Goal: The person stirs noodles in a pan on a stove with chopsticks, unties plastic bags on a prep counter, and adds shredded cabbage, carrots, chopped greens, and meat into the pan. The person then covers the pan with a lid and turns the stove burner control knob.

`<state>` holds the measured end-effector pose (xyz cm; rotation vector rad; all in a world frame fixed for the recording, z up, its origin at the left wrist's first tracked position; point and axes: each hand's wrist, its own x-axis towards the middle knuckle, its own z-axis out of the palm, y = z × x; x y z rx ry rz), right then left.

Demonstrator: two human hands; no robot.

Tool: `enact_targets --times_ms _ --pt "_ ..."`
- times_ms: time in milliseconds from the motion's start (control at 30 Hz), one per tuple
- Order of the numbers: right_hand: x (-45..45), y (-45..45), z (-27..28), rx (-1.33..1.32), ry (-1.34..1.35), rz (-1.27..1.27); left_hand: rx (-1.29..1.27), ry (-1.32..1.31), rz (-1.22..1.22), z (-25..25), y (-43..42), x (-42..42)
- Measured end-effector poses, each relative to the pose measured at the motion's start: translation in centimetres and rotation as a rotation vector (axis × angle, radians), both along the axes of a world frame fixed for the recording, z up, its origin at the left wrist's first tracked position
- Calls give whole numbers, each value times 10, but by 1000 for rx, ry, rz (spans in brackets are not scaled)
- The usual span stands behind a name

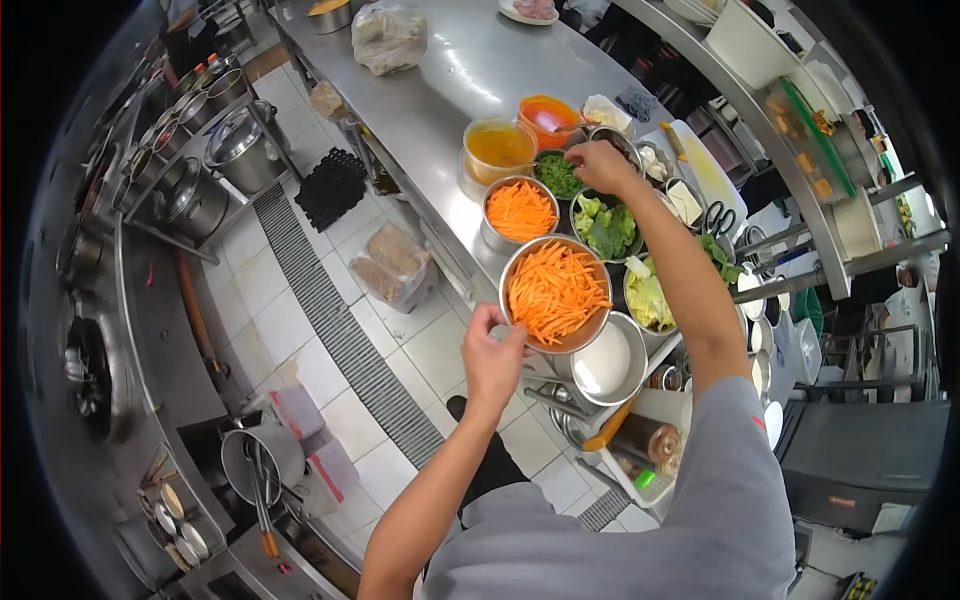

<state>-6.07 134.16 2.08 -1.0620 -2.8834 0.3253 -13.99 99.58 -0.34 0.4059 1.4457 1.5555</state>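
Observation:
My left hand [494, 358] grips the rim of a metal bowl of orange carrot strips [556, 292]; thumb and fingers are closed on its lower left edge. My right hand [602, 166] reaches over the far bowls, fingers bent down beside the chopped green herbs [558, 174]; whatever its fingertips hold is too small to make out. Just beyond the held bowl stands a second bowl of carrot strips [520, 210]. Green leaves [606, 228] fill a bowl below my right wrist, and pale lettuce [650, 296] sits nearer me. A pot with white contents [602, 362] stands right of my left hand.
Tubs of yellow liquid [500, 146] and orange-red sauce [548, 118] stand on the steel counter [455, 75]. Scissors [718, 218] and a white cutting board [708, 172] lie at the right. A shelf [790, 165] overhangs that side. A plastic bag [392, 266] sits left of the counter.

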Motion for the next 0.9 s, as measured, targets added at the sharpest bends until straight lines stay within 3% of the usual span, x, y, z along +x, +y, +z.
enact_targets --times_ms 300,633,900 --pt "-21 21 -47 -6 -170 98 -132 78 -135 -15 45 0" --pt "-12 20 -52 -53 -71 115 -231 230 -447 1 64 -49" --pt "-14 15 -53 -4 -61 107 -291 150 -400 -3 73 -37"
